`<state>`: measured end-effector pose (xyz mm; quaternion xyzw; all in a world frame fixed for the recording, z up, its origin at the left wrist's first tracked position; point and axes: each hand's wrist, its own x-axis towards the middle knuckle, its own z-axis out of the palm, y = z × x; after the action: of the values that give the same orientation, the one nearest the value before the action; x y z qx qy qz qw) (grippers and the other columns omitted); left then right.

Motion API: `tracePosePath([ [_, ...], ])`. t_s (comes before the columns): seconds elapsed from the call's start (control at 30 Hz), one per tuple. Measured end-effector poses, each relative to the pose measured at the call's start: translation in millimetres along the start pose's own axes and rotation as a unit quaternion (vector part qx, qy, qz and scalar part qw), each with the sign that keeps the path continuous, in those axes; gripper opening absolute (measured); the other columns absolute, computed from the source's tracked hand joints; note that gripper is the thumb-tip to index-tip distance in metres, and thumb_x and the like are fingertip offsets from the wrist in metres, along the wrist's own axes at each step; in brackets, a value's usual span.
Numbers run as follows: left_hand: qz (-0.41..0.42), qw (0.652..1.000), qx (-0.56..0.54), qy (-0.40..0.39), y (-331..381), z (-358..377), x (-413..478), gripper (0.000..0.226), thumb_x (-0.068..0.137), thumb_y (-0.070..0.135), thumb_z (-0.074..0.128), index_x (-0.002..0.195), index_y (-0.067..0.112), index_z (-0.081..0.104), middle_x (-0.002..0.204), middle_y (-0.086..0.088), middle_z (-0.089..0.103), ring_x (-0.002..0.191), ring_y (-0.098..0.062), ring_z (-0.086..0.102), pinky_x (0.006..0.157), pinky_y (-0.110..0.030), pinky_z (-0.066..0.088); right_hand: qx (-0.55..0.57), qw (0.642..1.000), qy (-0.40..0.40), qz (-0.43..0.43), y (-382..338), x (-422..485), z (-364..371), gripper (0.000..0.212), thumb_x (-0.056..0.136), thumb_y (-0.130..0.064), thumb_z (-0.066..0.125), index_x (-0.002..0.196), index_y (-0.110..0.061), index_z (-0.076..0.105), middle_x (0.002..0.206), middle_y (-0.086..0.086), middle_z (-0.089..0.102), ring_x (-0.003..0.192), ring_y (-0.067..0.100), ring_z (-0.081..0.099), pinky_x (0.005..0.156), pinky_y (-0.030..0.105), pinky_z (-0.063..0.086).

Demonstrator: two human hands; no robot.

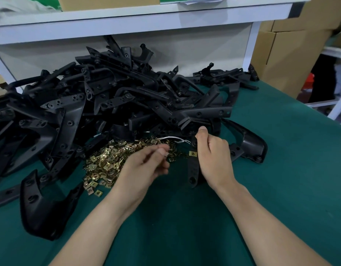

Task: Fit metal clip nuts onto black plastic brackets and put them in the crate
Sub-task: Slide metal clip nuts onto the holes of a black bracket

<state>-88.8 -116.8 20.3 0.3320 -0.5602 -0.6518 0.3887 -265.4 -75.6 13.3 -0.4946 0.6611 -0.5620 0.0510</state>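
Green bench (pixel 281 169) was mostly buried under a pile of black brackets (pixel 108 104), with a heap of clip nuts (pixel 108 162) in front. Right hand (pixel 213 152) gripped one bracket (pixel 192 170) upright on the bench, one fitted nut (pixel 192 154) on it. Left hand (pixel 144 166) hovered over the heap, too blurry to tell if it'd pinched anything. Next move probably needs another nut slid on square. No crate in sight.

Bracket heap (pixel 108 96) behind clip nuts (pixel 100 166) on table (pixel 281 179); cardboard boxes (pixel 281 54) far right.
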Motion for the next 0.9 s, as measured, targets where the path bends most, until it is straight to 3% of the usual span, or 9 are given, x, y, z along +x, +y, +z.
tracePosePath([
  [0.2, -0.039, 0.994, -0.023, -0.097, -8.6, 10.6, -2.8, 0.022, 0.084, 0.025, 0.067, 0.102, 0.017, 0.078, 0.085, -0.002, 0.068, 0.076, -0.014, 0.064, 0.073, -0.024, 0.055, -0.013, 1.0, 0.021, -0.001, 2.6, 1.9, -0.2, 0.062, 0.108, -0.032, 0.037, 0.048, -0.021, 0.026, 0.039, -0.005, 0.04, 0.04, 0.013, 0.036, 0.045, 0.019, 0.027],
  [0.73, -0.058, 0.993, -0.061, -0.087, -3.4, 12.5, -3.5, 0.027, 0.1, 0.006, 0.052, 0.116, 0.011, 0.073, 0.085, -0.006, 0.065, 0.078, -0.015, 0.064, 0.075, -0.027, 0.056, -0.017, 1.0, 0.023, 0.005, 4.6, 1.6, 2.1, 0.062, 0.107, -0.036, 0.036, 0.048, -0.022, 0.028, 0.04, -0.008, 0.043, 0.04, 0.01, 0.039, 0.045, 0.018, 0.03],
  [0.9, -0.058, 0.993, -0.06, -0.089, -3.8, 13.1, -3.3, 0.02, 0.092, 0.014, 0.062, 0.104, 0.012, 0.077, 0.089, -0.004, 0.071, 0.081, -0.015, 0.065, 0.078, -0.026, 0.057, -0.012, 1.0, 0.02, 0.012, 4.8, 1.5, 1.6, 0.063, 0.108, -0.036, 0.036, 0.047, -0.022, 0.029, 0.039, -0.007, 0.042, 0.04, 0.012, 0.038, 0.046, 0.02, 0.029],
])
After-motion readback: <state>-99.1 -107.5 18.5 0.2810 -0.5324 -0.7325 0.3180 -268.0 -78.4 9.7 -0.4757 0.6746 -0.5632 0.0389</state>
